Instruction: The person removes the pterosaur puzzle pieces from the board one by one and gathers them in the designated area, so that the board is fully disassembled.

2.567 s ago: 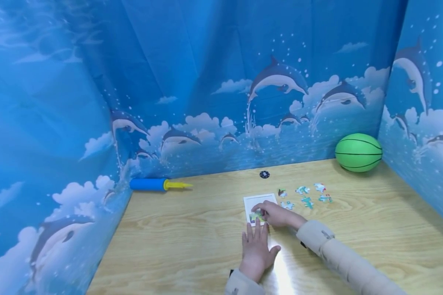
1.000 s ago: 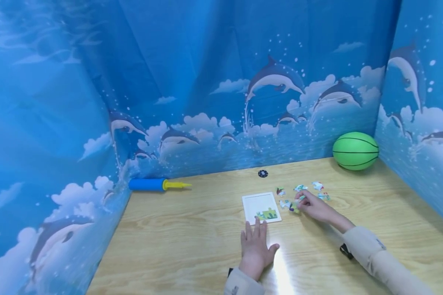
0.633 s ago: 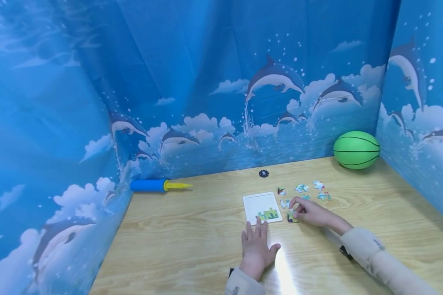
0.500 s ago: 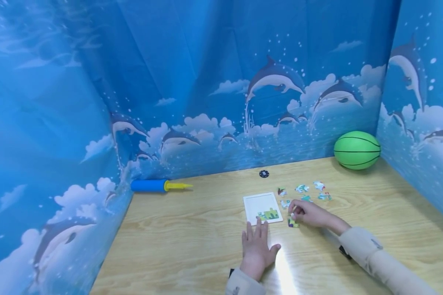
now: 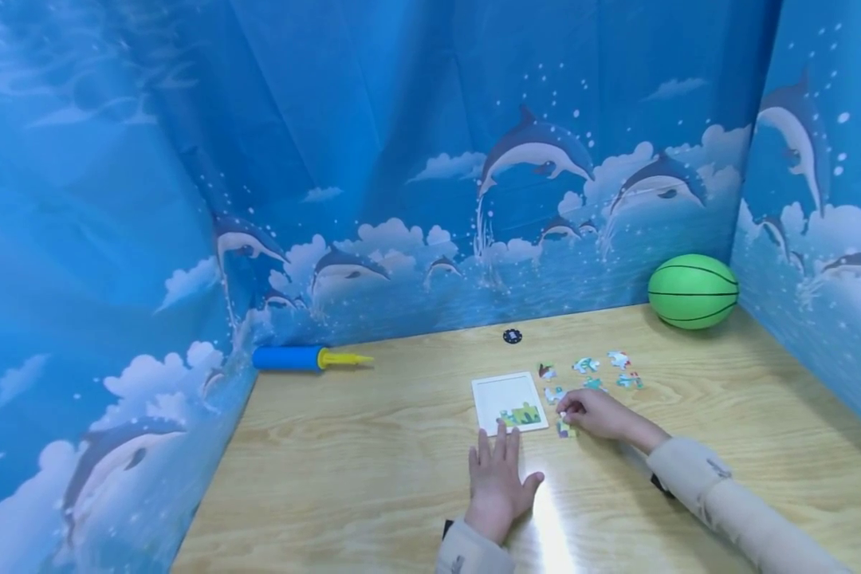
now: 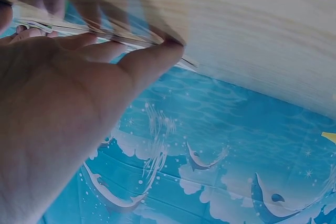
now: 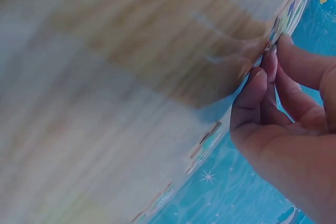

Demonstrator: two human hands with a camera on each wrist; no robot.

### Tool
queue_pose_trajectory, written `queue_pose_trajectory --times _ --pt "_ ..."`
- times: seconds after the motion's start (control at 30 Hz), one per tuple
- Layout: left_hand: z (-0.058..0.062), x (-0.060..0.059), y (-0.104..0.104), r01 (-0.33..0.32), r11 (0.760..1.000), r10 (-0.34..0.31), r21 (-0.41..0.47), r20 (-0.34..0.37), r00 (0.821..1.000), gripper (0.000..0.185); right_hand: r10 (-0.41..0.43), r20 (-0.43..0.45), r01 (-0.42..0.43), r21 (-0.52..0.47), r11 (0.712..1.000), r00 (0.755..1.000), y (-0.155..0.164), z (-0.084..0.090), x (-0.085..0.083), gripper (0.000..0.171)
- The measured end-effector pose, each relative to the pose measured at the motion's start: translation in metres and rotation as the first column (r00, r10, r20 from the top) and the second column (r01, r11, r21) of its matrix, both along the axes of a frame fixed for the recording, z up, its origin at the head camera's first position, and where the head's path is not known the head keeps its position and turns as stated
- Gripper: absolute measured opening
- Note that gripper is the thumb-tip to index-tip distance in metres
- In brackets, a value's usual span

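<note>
A white square puzzle tray (image 5: 491, 395) lies on the table, with joined green jigsaw pieces (image 5: 522, 414) along its near right part. My left hand (image 5: 497, 484) lies palm down, fingers spread, fingertips at the tray's near edge. In the left wrist view, the left hand (image 6: 58, 93) hides most of the tray. To the right of the tray, my right hand (image 5: 604, 414) pinches a green and purple jigsaw piece (image 5: 564, 429) between thumb and fingers. The right wrist view shows the right hand (image 7: 294, 145) with its fingertips low at the tabletop.
Several loose jigsaw pieces (image 5: 585, 365) lie beyond the right hand. A black round chip (image 5: 513, 336) is behind the tray. A blue pump (image 5: 287, 358) with a yellow nozzle lies far left, a green ball (image 5: 693, 292) sits at the back right corner. Dolphin-print curtains (image 5: 373, 263) surround the table.
My right hand has moved from over the tray to the table on its right, pinching the jigsaw piece. Lately the piece has turned and shifted slightly left. My left hand has stayed put.
</note>
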State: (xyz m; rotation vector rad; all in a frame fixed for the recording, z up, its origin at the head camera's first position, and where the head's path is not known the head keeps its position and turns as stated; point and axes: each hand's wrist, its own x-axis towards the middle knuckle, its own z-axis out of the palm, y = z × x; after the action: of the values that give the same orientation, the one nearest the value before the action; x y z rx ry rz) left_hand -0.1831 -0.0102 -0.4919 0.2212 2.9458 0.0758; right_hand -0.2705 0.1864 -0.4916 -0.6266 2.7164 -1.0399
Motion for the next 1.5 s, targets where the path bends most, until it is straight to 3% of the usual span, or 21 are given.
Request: queue_pose_trajectory --times 0.23,0.4,0.53,0.73,1.03,1.27,1.5 --pt "0.001 0.001 0.000 0.009 1.000 -0.009 -0.018 -0.023 1.000 0.073 -0.017 0.002 0.017 -0.002 1.000 1.000 0.000 -0.001 -0.001 0.012" --pt "0.001 0.001 0.000 0.013 1.000 -0.013 -0.014 -0.034 0.999 0.073 -0.046 -0.028 0.044 -0.060 0.997 0.999 -0.001 -0.002 -0.003 0.013" --pt "0.002 0.001 0.000 0.011 1.000 -0.011 -0.019 -0.032 0.999 0.073 -0.015 -0.058 0.009 -0.103 0.995 0.998 -0.009 0.001 -0.004 0.016" --pt "0.001 -0.001 0.000 0.019 1.000 -0.019 -0.018 -0.021 1.000 0.073 0.010 -0.035 -0.014 -0.120 0.993 0.999 -0.029 0.003 -0.004 0.018" --pt "0.000 -0.002 -0.001 0.015 1.000 -0.015 -0.005 -0.001 1.000 0.073 0.136 -0.013 -0.136 -0.078 0.988 0.991 -0.045 0.000 -0.008 0.028" --pt "-0.001 -0.003 0.000 0.011 1.000 -0.011 0.002 -0.003 1.000 0.073 0.225 -0.048 -0.226 -0.010 0.974 0.973 -0.048 0.002 -0.008 0.041" --pt "-0.001 -0.003 0.001 0.018 1.000 -0.018 -0.024 0.000 1.000 0.073 0.221 -0.059 -0.221 0.012 0.975 0.973 -0.049 0.001 -0.007 0.040"
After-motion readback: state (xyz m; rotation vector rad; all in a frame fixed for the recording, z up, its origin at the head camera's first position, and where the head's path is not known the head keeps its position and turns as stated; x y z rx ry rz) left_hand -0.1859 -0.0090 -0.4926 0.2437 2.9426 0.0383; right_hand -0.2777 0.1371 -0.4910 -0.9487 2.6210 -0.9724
